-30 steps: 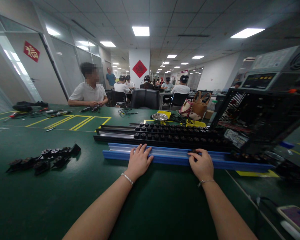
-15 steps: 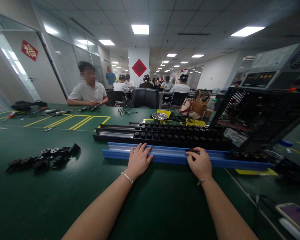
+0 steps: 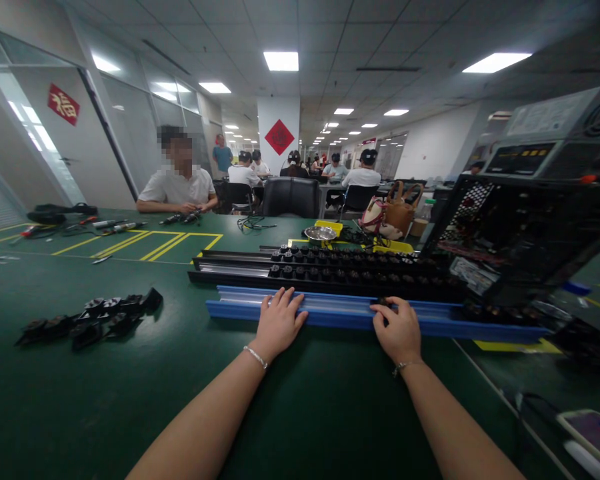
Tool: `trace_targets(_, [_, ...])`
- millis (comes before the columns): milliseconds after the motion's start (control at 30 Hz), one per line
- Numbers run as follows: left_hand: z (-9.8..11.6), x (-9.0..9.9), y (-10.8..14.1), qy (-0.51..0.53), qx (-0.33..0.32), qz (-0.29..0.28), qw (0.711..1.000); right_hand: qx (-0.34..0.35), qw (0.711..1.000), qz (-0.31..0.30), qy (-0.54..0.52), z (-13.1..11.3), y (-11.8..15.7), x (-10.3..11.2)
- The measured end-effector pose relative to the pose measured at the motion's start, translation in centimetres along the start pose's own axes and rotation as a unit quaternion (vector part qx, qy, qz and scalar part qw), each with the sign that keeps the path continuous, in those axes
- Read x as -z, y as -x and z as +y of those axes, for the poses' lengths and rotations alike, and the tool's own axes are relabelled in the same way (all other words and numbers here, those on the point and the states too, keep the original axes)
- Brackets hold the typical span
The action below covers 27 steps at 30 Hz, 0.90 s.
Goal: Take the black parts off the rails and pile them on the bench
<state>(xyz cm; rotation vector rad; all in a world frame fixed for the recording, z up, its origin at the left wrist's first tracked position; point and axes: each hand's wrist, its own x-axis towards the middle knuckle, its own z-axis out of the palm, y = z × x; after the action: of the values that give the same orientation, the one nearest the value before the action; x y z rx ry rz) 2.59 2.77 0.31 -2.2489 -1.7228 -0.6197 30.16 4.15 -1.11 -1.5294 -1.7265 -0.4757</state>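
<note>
A long blue channel rail (image 3: 337, 313) lies crosswise on the green table in front of me. My left hand (image 3: 280, 321) rests over its left part, fingers spread and holding nothing. Farther right, my right hand (image 3: 399, 327) has thumb and forefinger closed on a small black part (image 3: 381, 301) in the channel; the fingers partly cover it. More black parts (image 3: 495, 312) sit in the rail's right end. Just behind lie black rails (image 3: 230, 270) lined with rows of round-topped black parts (image 3: 313, 273).
Loose black parts (image 3: 115, 315) lie in a group at the left. An open computer case (image 3: 525, 233) stands at the right, near a phone (image 3: 593, 430). A metal bowl (image 3: 321, 233) is behind the rails. Across the table sits a person (image 3: 177, 187) with tools nearby.
My right hand has shifted very slightly left along the blue rail with the small black part. My left hand keeps its place on the rail. The whole view has moved a little.
</note>
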Motion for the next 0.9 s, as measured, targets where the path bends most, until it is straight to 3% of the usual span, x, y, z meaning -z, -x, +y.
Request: trace_targets(900, [-0.05, 0.11, 0.01, -0.004, -0.003, -0.004, 1.0, -0.007, 1.0, -0.017, -0.002, 0.2, -0.14, -0.07])
